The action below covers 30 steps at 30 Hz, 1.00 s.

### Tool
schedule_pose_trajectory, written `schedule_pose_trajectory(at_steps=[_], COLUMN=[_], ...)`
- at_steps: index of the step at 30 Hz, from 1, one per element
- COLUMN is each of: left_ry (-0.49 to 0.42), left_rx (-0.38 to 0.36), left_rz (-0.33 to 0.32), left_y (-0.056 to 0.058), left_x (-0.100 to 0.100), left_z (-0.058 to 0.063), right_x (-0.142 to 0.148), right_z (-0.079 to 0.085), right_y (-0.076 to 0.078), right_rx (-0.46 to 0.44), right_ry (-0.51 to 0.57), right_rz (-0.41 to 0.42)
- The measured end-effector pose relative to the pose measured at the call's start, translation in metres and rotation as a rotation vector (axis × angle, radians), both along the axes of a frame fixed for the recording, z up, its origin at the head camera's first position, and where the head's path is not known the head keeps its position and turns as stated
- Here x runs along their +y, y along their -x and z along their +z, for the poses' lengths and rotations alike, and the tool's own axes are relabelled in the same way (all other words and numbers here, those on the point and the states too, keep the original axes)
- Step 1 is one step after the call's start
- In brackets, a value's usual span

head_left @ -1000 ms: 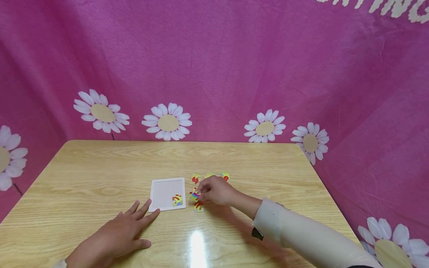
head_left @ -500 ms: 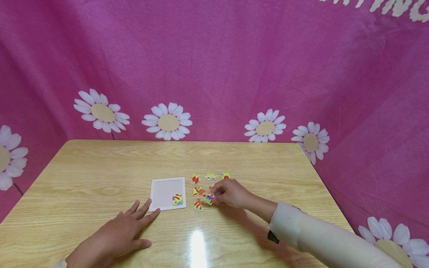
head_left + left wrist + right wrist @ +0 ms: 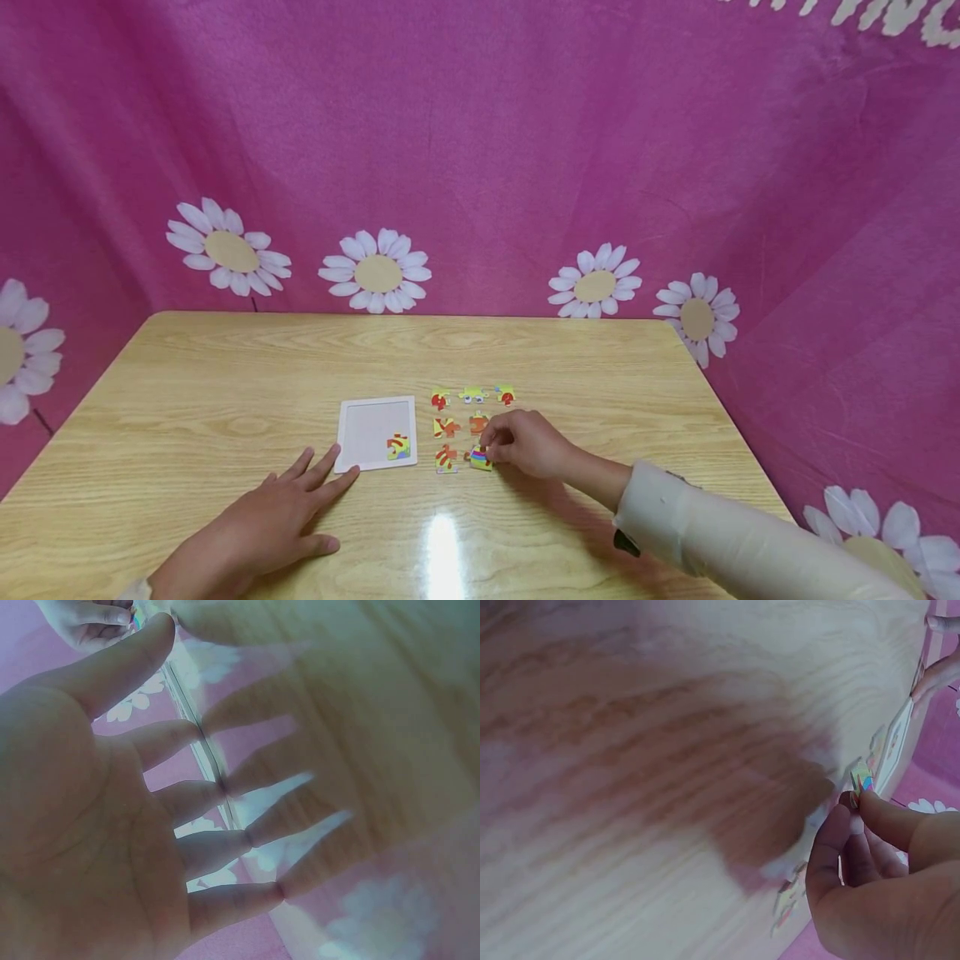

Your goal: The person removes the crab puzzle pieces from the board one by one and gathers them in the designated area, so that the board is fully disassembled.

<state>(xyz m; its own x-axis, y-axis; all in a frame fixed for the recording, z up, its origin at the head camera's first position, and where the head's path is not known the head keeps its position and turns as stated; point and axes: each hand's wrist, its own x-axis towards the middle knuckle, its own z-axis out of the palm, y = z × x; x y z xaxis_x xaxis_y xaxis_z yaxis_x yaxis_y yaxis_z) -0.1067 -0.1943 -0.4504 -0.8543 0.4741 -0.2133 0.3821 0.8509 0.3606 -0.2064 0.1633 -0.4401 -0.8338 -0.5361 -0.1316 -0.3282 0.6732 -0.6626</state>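
Observation:
My right hand (image 3: 528, 446) pinches a rainbow-striped jigsaw piece (image 3: 480, 457) between thumb and fingers, low over the table at the near right of the loose pieces; the right wrist view shows the same jigsaw piece (image 3: 861, 778) at the fingertips. My left hand (image 3: 273, 521) lies with fingers spread, its fingertips at the near left corner of a white square puzzle tray (image 3: 375, 468). One yellow and red piece (image 3: 398, 446) sits in the tray's near right corner. In the left wrist view the left hand (image 3: 97, 817) shows its palm and straight fingers.
Several loose jigsaw pieces lie in rows right of the tray, among them a red and yellow piece (image 3: 446, 458), an orange piece (image 3: 478, 423) and a piece with eyes (image 3: 473, 395). The wooden table (image 3: 225, 375) meets a pink flowered cloth (image 3: 480, 167) behind.
My right hand has carried the rainbow-striped jigsaw piece rightward and nearer, away from the tray's side, uncovering other loose pieces. The left hand and the tray have stayed in place.

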Motion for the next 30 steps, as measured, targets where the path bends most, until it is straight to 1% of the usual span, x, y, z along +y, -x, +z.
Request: schedule_pose_trajectory(at_steps=[8,12,20,30], left_ry=[-0.001,0.0,-0.005,-0.015], left_rx=[-0.007,-0.018,-0.037,-0.034], left_rz=[0.0,0.004,0.019,0.017], left_y=[0.0,0.0,0.001,0.0], left_x=[0.0,0.0,0.001,0.001], left_z=[0.001,0.001,0.003,0.003], right_x=[0.002,0.002,0.001,0.002], right_z=[-0.01,-0.014,-0.018,-0.019], right_y=[-0.004,-0.006,-0.005,-0.006], right_rx=[0.081,0.106,0.104,0.107], right_ry=[0.062,0.078,0.073,0.089], right_rz=[-0.011,-0.013,-0.034,-0.038])
